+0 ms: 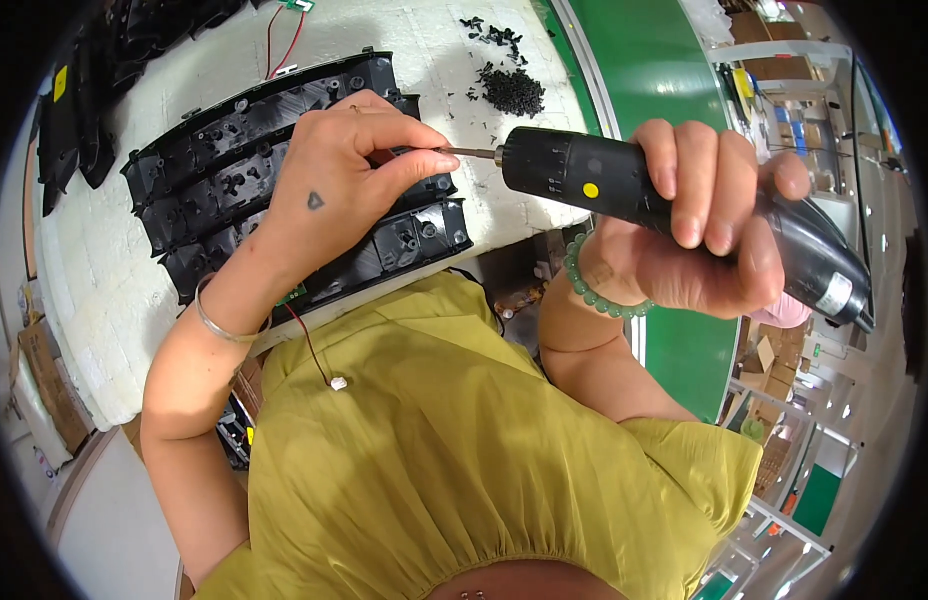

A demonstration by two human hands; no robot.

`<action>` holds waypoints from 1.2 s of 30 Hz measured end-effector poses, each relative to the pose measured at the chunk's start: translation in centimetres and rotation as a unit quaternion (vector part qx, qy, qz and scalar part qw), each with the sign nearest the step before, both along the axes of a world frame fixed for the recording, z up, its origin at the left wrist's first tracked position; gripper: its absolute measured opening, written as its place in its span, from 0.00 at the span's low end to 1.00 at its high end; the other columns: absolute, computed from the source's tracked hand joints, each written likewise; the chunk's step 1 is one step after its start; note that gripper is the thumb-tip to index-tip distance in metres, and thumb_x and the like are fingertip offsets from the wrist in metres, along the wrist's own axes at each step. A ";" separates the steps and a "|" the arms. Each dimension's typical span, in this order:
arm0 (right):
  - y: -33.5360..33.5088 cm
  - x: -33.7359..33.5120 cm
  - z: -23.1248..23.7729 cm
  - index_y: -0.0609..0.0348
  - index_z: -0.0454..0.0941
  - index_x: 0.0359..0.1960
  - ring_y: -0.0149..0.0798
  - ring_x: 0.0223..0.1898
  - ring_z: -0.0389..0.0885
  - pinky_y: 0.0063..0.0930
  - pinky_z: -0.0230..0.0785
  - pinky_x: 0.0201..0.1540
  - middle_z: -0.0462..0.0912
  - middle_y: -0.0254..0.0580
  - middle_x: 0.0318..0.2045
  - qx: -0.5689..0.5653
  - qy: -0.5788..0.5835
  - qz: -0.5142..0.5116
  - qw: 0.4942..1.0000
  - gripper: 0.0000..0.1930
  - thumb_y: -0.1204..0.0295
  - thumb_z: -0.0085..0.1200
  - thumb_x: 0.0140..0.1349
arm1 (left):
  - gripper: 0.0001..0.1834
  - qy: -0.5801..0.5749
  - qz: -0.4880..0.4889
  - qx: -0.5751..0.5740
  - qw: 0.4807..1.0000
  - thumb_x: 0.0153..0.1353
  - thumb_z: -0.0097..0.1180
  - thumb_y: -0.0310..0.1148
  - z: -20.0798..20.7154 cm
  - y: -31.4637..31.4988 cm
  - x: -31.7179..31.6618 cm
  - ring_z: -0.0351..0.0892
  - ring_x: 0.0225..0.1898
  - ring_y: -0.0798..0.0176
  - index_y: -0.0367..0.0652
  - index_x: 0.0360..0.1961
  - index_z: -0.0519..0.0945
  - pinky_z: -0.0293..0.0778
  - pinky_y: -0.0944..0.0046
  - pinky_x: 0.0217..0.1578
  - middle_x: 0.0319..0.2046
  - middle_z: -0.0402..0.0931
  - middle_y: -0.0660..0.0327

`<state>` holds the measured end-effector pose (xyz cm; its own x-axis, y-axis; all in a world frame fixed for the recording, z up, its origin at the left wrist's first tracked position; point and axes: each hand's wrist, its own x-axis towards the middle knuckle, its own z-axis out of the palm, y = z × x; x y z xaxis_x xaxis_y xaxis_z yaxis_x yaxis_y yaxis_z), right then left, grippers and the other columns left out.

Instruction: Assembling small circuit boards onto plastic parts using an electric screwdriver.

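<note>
My right hand (704, 210) is wrapped round a black electric screwdriver (584, 175) with a yellow dot on its body. The tool lies nearly level, its thin metal bit (471, 152) pointing left. Thumb and forefinger of my left hand (349, 175) pinch together at the tip of that bit; whatever is between them, perhaps a screw, is too small to make out. Below and behind my left hand lie several long black plastic housings (214, 185) side by side, with moulded posts and ribs. Part of them is hidden by my hand and forearm.
Black screws (512, 92) lie in a loose pile on the white padded surface (494, 205), beyond the screwdriver. More black parts (79, 120) stand at the far left. A small green board (300, 5) with red wires is at the top. A green surface (649, 75) runs along the right.
</note>
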<state>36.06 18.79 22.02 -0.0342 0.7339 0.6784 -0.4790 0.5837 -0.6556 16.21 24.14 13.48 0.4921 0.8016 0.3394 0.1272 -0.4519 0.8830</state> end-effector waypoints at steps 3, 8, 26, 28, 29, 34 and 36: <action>-0.1 0.0 0.3 0.51 0.73 0.46 0.22 0.21 0.68 0.22 0.61 0.35 0.70 0.22 0.18 0.010 -0.008 0.027 1.000 0.18 0.69 0.53 0.51 | 0.06 -0.003 0.023 0.097 0.995 0.49 0.66 0.30 0.4 -0.3 -0.2 0.74 0.26 0.64 0.40 0.28 0.84 0.69 0.68 0.26 0.20 0.78 0.62; -0.4 -0.8 0.7 0.51 0.74 0.45 0.23 0.21 0.68 0.20 0.61 0.33 0.70 0.22 0.18 0.008 -0.019 0.036 0.999 0.17 0.71 0.51 0.50 | 0.06 0.054 0.065 0.251 0.964 0.46 0.65 0.27 1.3 -0.8 -0.7 0.74 0.28 0.62 0.42 0.26 0.82 0.72 0.65 0.26 0.20 0.77 0.65; -1.2 -4.1 1.2 0.43 0.67 0.45 0.22 0.18 0.72 0.14 0.63 0.23 0.72 0.22 0.16 0.067 -0.194 0.083 0.975 0.19 0.74 0.55 0.52 | 0.08 0.177 0.099 0.320 0.925 0.44 0.61 0.26 1.5 -3.4 -3.5 0.72 0.31 0.64 0.43 0.19 0.72 0.71 0.67 0.20 0.18 0.69 0.67; -1.0 -4.6 1.0 0.43 0.66 0.44 0.23 0.18 0.71 0.14 0.64 0.23 0.72 0.22 0.16 0.084 -0.194 0.107 0.971 0.18 0.73 0.55 0.52 | 0.08 0.167 0.094 0.305 0.933 0.45 0.62 0.27 1.3 -3.5 -3.9 0.72 0.31 0.64 0.43 0.20 0.73 0.71 0.67 0.20 0.18 0.69 0.67; -1.0 -4.7 1.0 0.43 0.66 0.44 0.23 0.18 0.71 0.14 0.64 0.23 0.72 0.22 0.16 0.084 -0.194 0.110 0.971 0.18 0.73 0.55 0.52 | 0.08 0.156 0.087 0.292 0.940 0.45 0.63 0.27 1.2 -3.5 -4.1 0.72 0.31 0.64 0.43 0.20 0.74 0.72 0.66 0.21 0.18 0.69 0.67; -0.9 -5.0 1.2 0.43 0.66 0.44 0.23 0.18 0.73 0.14 0.64 0.22 0.73 0.23 0.17 0.077 -0.239 0.173 0.952 0.18 0.73 0.56 0.53 | 0.07 0.128 0.082 0.283 0.947 0.45 0.65 0.28 0.2 -4.2 -5.5 0.73 0.30 0.62 0.43 0.23 0.78 0.71 0.66 0.22 0.19 0.72 0.67; -0.9 -5.2 1.2 0.43 0.66 0.45 0.22 0.18 0.73 0.13 0.64 0.23 0.74 0.22 0.17 0.070 -0.252 0.176 0.949 0.18 0.73 0.57 0.54 | 0.07 0.119 0.078 0.273 0.951 0.45 0.65 0.28 0.1 -4.4 -6.1 0.74 0.30 0.62 0.43 0.24 0.78 0.71 0.66 0.24 0.19 0.73 0.66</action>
<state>30.83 17.84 23.23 -0.6063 0.5208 0.6010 -0.3060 0.5448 -0.7807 10.16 19.77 13.59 0.4968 0.6068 0.6205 0.3966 -0.7947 0.4596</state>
